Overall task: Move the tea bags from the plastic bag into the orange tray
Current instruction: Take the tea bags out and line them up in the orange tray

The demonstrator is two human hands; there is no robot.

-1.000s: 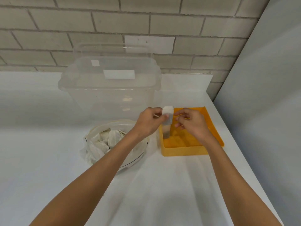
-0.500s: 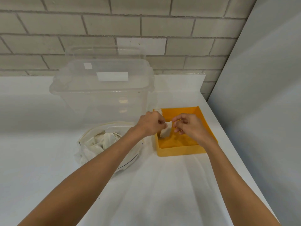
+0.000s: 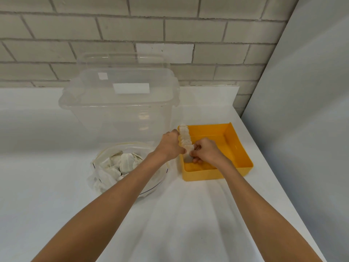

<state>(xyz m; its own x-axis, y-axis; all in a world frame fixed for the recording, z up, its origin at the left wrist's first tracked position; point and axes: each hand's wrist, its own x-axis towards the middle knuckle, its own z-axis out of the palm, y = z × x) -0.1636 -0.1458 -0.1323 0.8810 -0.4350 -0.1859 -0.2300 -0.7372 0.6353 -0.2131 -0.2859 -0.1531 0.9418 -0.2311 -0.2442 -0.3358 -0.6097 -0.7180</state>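
Both forearms reach forward over the white counter (image 3: 56, 205) and meet at the left side of the orange tray (image 3: 207, 175). The left hand (image 3: 171, 146) shows its back, curled at the tray's left wall; the right hand (image 3: 206, 152) is lowered inside the tray. The curled fingers (image 3: 196, 159) of both hands pinch one tea bag (image 3: 188, 155) between them.

That tea bag is pale and flat, standing on edge at the near end of a row of tea bags (image 3: 184, 136) packed upright along the tray's left wall. More lie loose in the open plastic bag (image 3: 105, 151), just left of the tray, in front of a clear tub (image 3: 120, 114).

A second ago the tea bag was held higher, above the tray's near-left corner; now it is down inside the tray against the row.
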